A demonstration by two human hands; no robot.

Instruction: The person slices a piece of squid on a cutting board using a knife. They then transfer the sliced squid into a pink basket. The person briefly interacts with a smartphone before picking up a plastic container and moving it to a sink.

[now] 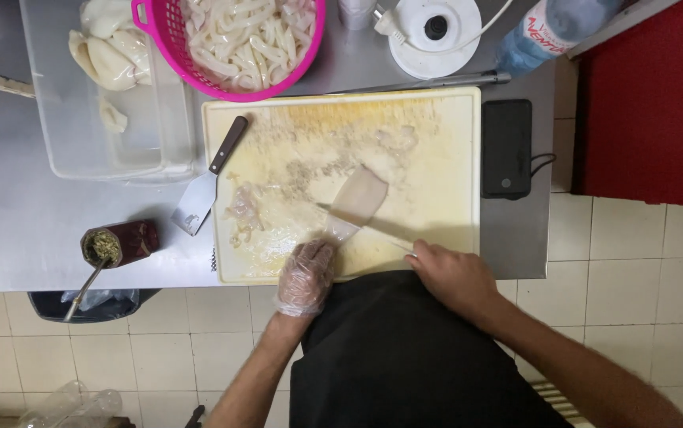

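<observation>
The steel table (24, 230) spreads beyond my hands, with bare metal open to the left of my grip. On it lies the cream cutting board (436, 158), its near edge flush with the table's front edge under my wrists. Beyond the board sit a clear plastic tub (72, 143) and a pink basket (198, 71) of pale strips. A plastic bottle (555, 28) with a red-lettered label lies at the far right. A black flat device (506, 148) rests just right of the board. My gloved left hand (306, 273) presses fingertips on the white squid piece (357, 202), grip nearly flat. My bare right hand (452, 273) is closed on the knife (365, 222), blade laid across the squid.
</observation>
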